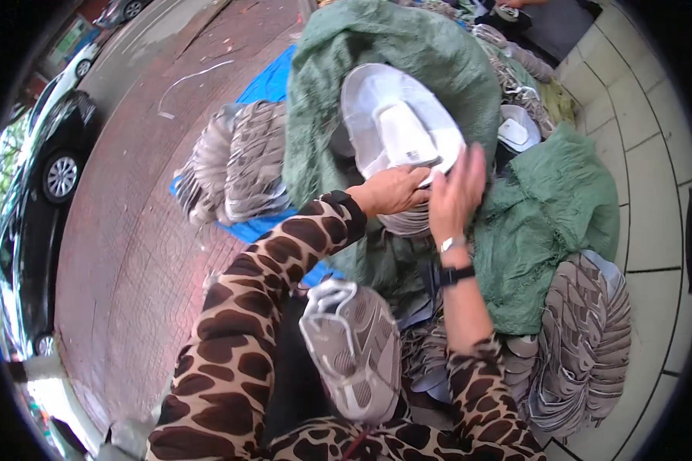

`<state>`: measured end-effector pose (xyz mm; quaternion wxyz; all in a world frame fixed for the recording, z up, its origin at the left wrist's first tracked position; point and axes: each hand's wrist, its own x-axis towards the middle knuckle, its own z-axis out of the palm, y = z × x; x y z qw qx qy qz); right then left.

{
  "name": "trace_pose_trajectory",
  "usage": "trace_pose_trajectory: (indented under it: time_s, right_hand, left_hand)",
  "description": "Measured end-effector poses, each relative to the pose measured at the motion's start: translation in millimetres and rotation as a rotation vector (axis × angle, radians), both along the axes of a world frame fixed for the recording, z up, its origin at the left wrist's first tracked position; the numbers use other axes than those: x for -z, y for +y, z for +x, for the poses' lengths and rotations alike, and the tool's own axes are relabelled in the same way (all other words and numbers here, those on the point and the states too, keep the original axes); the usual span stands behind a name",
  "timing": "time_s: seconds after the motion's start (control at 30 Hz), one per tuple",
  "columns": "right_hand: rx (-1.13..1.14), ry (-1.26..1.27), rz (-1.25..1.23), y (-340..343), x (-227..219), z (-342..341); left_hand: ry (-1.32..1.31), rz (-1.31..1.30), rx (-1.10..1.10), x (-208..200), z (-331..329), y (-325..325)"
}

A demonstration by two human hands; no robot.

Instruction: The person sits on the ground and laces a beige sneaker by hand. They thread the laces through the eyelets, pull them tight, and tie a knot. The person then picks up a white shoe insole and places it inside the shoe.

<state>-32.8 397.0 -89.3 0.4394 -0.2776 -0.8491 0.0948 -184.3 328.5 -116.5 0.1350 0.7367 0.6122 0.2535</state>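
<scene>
A stack of shoe uppers (403, 127) lies in front of me on a green woven sack, its white lining and tongue facing up. My left hand (396, 190) is closed on the near edge of the top shoe upper, the fingertips partly hidden. Beside it, my right hand (457, 196) is at the right edge of the same stack, with fingers stretched out and blurred by motion. A grey-beige shoe upper (353, 349) with mesh panels and pale laces rests on my lap, touched by neither hand.
Green woven sacks (557, 207) surround the stack. Bundled uppers lie at left (238, 161) on a blue sheet and at lower right (580, 346). A tiled wall (653, 161) bounds the right side; parked cars, including a black car (42, 200), stand left beyond the brick paving. Another person's hand (515, 4) shows at the top.
</scene>
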Motion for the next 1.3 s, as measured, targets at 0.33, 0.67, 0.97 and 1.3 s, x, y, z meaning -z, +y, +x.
trace_pose_trajectory:
  time_s: [0.33,0.67,0.97,1.3]
  right_hand:
    - [-0.358,-0.312,-0.030,-42,-69,40]
    - [-0.968,-0.413,-0.693,-192,-31,76]
    - [-0.700,0.423,-1.197,-208,-31,90]
    - [-0.838,-0.119,-0.266,-188,-33,37]
  left_hand:
    - [-0.481,-0.268,-0.570,-100,-17,-307]
    - [-0.348,0.215,-0.539,-69,110,-343]
    - [-0.293,-0.025,-0.910,-84,156,-302]
    - [-0.583,0.153,-0.552,-57,124,-291]
